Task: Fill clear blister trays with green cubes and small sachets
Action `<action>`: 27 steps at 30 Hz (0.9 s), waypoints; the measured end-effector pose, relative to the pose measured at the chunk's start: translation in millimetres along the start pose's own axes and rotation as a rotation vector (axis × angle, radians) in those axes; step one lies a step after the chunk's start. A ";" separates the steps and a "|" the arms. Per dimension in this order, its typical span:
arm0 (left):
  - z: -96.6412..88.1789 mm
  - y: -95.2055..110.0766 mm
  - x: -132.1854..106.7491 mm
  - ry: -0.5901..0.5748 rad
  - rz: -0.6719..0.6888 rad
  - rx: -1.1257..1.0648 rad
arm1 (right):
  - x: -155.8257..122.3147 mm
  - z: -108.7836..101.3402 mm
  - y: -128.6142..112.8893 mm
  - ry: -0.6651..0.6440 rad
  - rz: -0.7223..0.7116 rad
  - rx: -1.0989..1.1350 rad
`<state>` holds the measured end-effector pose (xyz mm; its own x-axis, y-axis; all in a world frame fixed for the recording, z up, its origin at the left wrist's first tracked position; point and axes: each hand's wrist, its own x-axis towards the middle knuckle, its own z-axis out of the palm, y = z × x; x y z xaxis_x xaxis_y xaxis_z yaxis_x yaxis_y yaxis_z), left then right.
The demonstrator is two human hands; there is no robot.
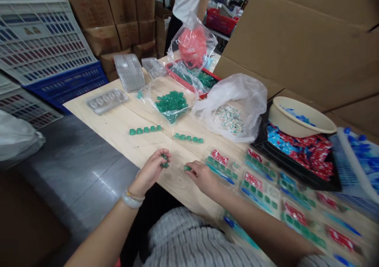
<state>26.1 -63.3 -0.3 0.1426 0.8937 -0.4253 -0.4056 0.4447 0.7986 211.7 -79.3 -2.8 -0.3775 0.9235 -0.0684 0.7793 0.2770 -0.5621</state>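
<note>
Look at this pale wood bench [112, 140], matt and faintly grained, with glossy green plastic pieces [171, 106] heaped on top! There's a thin, crinkled polythene bag [237, 89], a smooth, satin beige plastic basin [296, 109], and matt brown cardboard sheeting [296, 42] alongside!

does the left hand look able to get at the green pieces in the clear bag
Probably yes. The left hand has only bare tabletop and a low row of green pieces between it and the clear bag holding the green pieces. It already holds a small green piece, though.
</note>
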 end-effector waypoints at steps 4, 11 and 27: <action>-8.3 -11.5 0.2 -0.048 0.027 0.055 | -1.2 15.9 -10.5 -0.090 0.080 -0.280; -12.1 -16.5 1.1 0.011 0.103 0.189 | -4.4 20.4 -14.8 0.014 0.105 -0.333; 42.2 -8.4 -9.8 -0.271 -0.072 0.115 | -1.8 -17.3 -21.4 0.247 0.006 0.254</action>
<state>66.2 -73.3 15.2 0.4090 0.8361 -0.3656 -0.2833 0.4972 0.8201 204.4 -82.3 23.6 -0.2173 0.9697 0.1115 0.6202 0.2254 -0.7513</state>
